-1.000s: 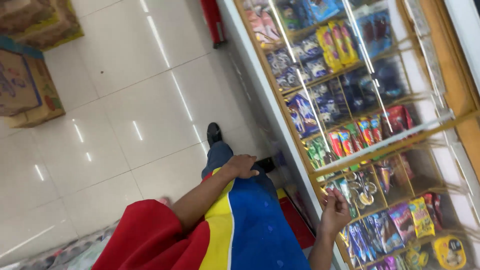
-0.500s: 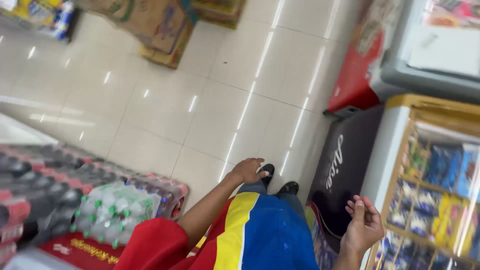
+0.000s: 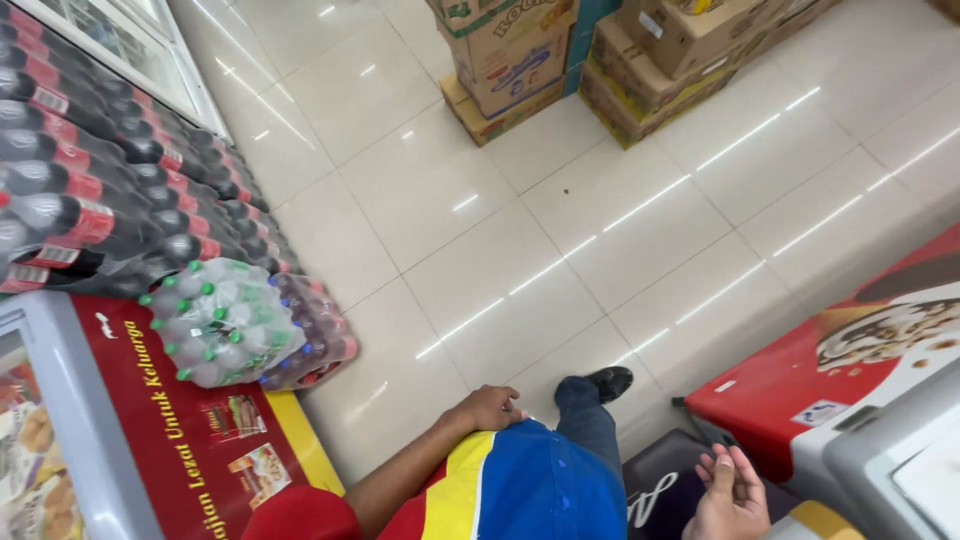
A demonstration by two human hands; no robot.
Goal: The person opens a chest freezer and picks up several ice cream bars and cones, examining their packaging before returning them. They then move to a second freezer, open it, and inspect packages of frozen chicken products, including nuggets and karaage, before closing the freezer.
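I look down at a white tiled shop floor. My left hand hangs by my side over my blue, yellow and red shirt, its fingers loosely curled and holding nothing. Low at the right, my right hand is held palm up with fingers apart and empty, above a dark floor mat. One of my black shoes shows on the tiles ahead of me.
A red chest freezer stands at the left, with shrink-wrapped packs of green-capped bottles and dark soda bottles behind it. Stacked cardboard boxes sit at the top. Another red and white freezer stands at the right.
My view has swung left, away from the glass snack cabinet, toward the open floor and the bottle packs. Both hands stay empty in about the same pose.
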